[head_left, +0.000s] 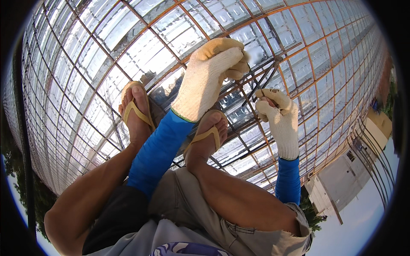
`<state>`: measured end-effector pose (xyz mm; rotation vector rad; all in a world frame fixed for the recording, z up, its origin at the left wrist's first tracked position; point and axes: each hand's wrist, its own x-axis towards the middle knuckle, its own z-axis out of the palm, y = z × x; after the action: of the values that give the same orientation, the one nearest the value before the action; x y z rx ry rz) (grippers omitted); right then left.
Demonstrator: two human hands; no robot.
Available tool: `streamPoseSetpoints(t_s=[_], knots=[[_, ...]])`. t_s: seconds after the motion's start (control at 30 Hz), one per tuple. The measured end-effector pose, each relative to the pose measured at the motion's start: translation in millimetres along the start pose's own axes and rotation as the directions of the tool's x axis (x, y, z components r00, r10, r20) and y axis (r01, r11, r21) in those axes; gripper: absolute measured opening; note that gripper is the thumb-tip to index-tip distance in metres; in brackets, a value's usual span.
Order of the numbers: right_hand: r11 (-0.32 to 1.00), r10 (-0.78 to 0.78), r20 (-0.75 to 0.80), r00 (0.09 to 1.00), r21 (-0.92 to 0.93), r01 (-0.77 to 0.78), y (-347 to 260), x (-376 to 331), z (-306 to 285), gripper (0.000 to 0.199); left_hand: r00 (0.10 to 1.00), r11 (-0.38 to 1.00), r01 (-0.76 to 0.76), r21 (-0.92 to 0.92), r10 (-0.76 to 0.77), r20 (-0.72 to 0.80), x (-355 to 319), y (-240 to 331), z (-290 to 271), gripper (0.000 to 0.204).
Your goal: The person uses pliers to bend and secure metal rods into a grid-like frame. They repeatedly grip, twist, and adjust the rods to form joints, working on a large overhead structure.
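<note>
My left hand [215,68], in a cream knit work glove with tan-coated fingers, is curled closed above the rebar mesh [307,45]. Whatever its fingers grip, if anything, is hidden from this side. To the right and a little nearer, my right hand [279,113] wears a matching glove with worn, open fingertips. Its fingers are pinched together, and I cannot make out what is in them. Between the two hands, several short dark bars [265,79] meet at a rusty crossing of the mesh. Blue sleeves cover both my forearms.
Shiny corrugated metal sheeting [162,40] lies under the rusty grid. My feet, in yellow flip-flops [139,113], stand among the bars. Several long dark rods [376,158] bend past the deck's right edge, near a pale building [341,187]. A thick dark bar [26,141] runs along the left.
</note>
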<state>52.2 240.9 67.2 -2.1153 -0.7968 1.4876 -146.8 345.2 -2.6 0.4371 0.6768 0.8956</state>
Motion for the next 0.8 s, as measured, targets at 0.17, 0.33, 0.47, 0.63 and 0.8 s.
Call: streamPoseSetpoints(t_s=[0.17, 0.33, 0.47, 0.63, 0.8], knots=[[0.636, -0.698, -0.242, 0.675, -0.642, 0.428, 9.5, 15.6, -36.4, 0.023, 0.999, 0.975, 0.046, 0.215, -0.041, -0.028, -2.9, 15.5, 7.9, 0.02], [0.142, -0.891, -0.021, 0.453, -0.962, 0.234, -22.7, -1.0, -74.3, 0.022, 0.996, 0.939, 0.067, 0.337, -0.083, 0.033, 0.4, 34.1, 20.7, 0.019], [0.371, -0.848, -0.122, 0.516, -0.832, 0.412, -19.7, -8.8, -76.8, 0.026, 0.996, 0.968, 0.054, 0.245, -0.07, 0.057, -6.9, 38.1, 36.0, 0.018], [0.691, -0.649, -0.231, 0.724, -0.578, 0.435, 0.2, -19.8, -51.8, 0.035, 0.969, 0.979, 0.199, 0.048, -0.203, 0.138, -11.3, 32.4, 40.1, 0.021], [0.927, -0.354, -0.21, 0.911, -0.206, 0.313, -6.2, -31.8, -29.5, 0.039, 0.931, 0.949, 0.287, -0.129, -0.244, 0.272, -14.5, 24.9, 35.7, 0.026]])
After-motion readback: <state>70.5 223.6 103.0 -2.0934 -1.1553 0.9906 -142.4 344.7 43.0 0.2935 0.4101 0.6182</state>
